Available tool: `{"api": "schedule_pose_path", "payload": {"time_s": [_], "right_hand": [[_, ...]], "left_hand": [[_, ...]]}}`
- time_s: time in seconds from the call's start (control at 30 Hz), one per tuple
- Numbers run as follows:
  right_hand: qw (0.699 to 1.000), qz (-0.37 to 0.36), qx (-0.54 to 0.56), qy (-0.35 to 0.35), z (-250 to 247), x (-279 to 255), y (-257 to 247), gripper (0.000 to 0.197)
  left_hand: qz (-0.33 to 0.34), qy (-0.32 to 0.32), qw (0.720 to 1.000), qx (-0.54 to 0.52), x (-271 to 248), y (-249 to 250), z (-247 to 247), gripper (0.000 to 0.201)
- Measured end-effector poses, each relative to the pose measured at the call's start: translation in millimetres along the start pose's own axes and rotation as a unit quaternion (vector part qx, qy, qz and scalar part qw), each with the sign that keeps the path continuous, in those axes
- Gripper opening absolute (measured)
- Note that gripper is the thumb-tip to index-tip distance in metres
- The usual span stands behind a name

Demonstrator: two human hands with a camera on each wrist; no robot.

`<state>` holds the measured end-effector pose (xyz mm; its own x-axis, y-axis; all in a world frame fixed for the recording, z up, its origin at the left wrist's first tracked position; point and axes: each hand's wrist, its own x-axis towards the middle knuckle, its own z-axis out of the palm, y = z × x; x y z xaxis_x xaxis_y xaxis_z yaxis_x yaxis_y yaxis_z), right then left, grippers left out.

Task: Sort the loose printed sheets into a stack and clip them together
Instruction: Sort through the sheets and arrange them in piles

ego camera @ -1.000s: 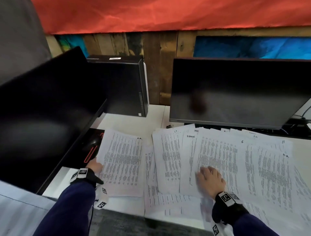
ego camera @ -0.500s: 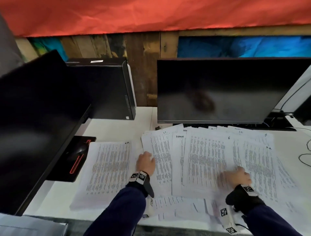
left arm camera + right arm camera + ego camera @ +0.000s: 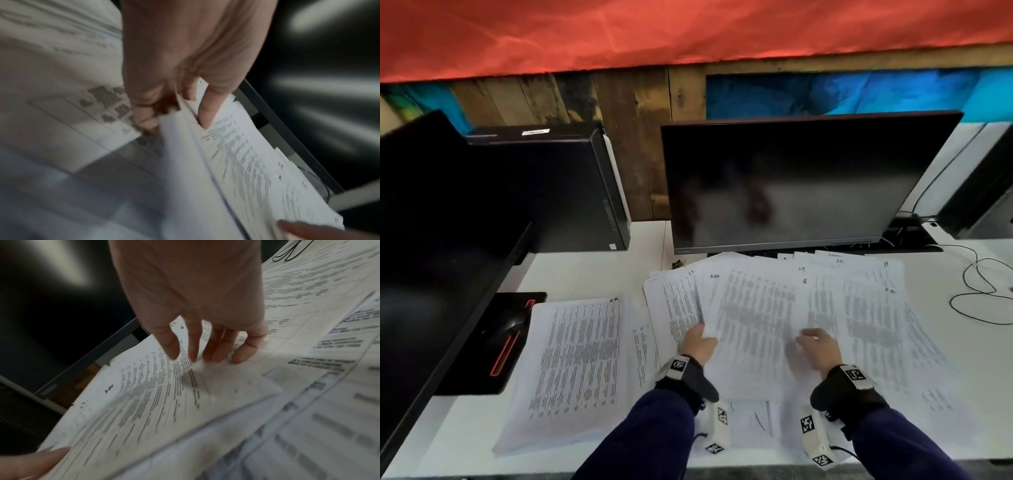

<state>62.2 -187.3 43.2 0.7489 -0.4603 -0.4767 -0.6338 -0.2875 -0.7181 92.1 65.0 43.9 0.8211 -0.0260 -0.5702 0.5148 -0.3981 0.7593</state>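
1. Stack point(image 3: 575, 356): left of the monitor point(image 3: 801, 185), flat on the desk, long axis running away from the person; dense print, edges roughly squared.
2. Left hand point(image 3: 697, 344): below the monitor, thumb and fingers pinching the left edge of a loose sheet point(image 3: 750, 322); nearer the stack, which lies to its left.
3. Right hand point(image 3: 820, 347): fingers loosely curled, tips on the spread point(image 3: 873, 308); holding nothing.
4. Spread: overlapping sheets, fanned rightward.

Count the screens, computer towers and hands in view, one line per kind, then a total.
Monitors: 2, left monitor, centre monitor
Computer tower: 1
Dark unit at right edge, kind unclear: 1
Hands on the printed sheets: 2, left hand, right hand
Total: 6
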Motion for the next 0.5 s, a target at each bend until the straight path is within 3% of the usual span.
{"api": "schedule_pose_path", "payload": {"time_s": [0.17, 0.27, 0.4, 0.5], "right_hand": [[0.99, 0.048, -0.105, 0.082, -22.9, -2.8, -5.7, 0.047], [0.987, 0.077, -0.107, 0.091, -30.1, 1.6, -5.7, 0.055], [0.994, 0.085, -0.064, 0.036, -16.6, -6.0, -16.0, 0.054], [0.996, 0.036, -0.063, -0.044, 3.6, -0.3, -12.5, 0.052]], "left_hand": [[-0.007, 0.11, 0.994, -0.01, -22.6, -18.0, -38.0, 0.033], [-0.041, 0.127, 0.99, -0.035, -30.2, -28.5, -51.6, 0.035], [-0.092, 0.072, 0.988, -0.1, -30.1, -23.0, -44.8, 0.081], [-0.087, 0.06, 0.988, -0.113, -27.9, -11.8, -34.0, 0.082]]}}
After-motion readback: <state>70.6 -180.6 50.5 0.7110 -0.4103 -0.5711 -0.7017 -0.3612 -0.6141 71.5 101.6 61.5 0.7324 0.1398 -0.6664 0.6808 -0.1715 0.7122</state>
